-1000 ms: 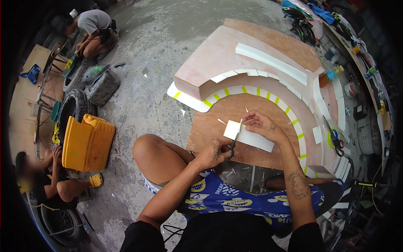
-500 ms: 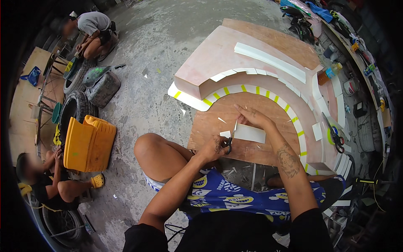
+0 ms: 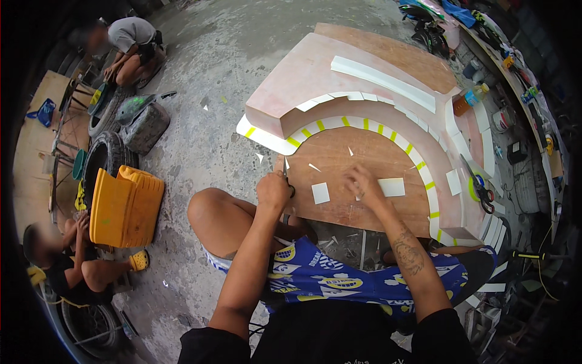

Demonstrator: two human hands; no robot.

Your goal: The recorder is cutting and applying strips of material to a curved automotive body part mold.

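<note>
My left hand (image 3: 273, 190) is closed round the dark handles of a pair of scissors (image 3: 291, 191), blades pointing away from me, at the left edge of a brown wooden board (image 3: 388, 148). My right hand (image 3: 362, 182) hovers over or touches the left end of a white rectangular card strip (image 3: 392, 187) on the board; its fingers are blurred. Between the hands lies a white square piece (image 3: 321, 193). Thin white slivers are scattered on the wood. Round the board curves a pale pinkish mould (image 3: 291, 79), its white inner border marked with yellow-green tape.
A second pair of scissors (image 3: 485, 197) rests at the mould's right side, near a roll of yellow-green tape (image 3: 476, 187). A bottle of amber liquid (image 3: 470, 99) stands farther back. Left are an orange plastic case (image 3: 124, 206), tyres (image 3: 106, 161) and two people sitting or crouching.
My left hand has moved left with the scissors, away from the card strip. My right hand has come nearer and down toward the strip. A white square now lies between the hands.
</note>
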